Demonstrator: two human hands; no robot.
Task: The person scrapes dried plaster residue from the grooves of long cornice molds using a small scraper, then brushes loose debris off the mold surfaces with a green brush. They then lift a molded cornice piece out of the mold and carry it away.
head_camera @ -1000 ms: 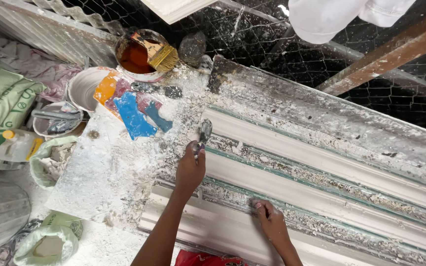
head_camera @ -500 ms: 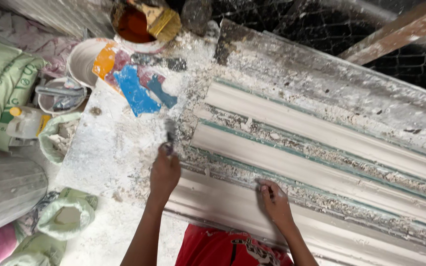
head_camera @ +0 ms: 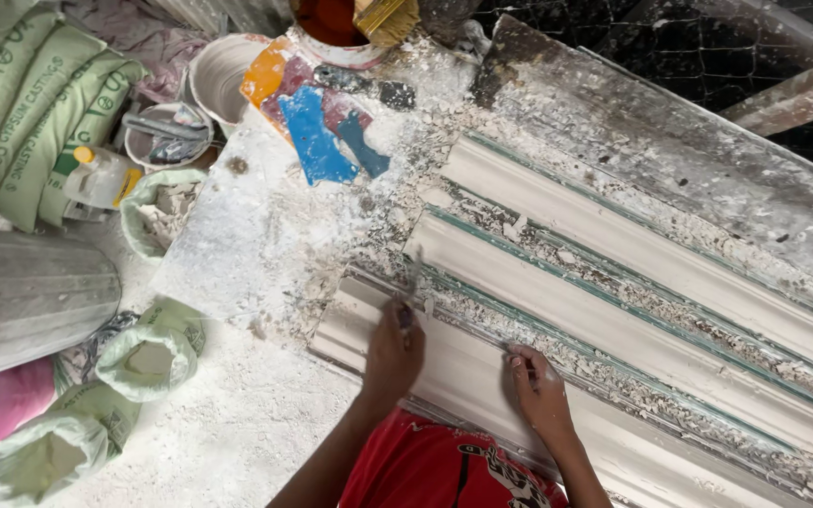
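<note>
Illumination is bright, even daylight with soft, faint shadows. White plaster on the surface (head_camera: pixel 237 235) approaches overexposure. Focus is sharp overall; the scraper blade (head_camera: pixel 413 273) shows slight motion blur.

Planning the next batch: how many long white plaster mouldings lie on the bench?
3, side by side: farthest moulding, middle moulding, and nearest moulding under both hands. Their right ends run out of view.

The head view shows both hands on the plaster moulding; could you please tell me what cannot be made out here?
- Tool blade in the left hand: blurred, its shape unclear.
- Right hand fingertips: pressed into plaster debris on the moulding, grip unclear.
- Red pot and brush: cut off by top edge.
</note>
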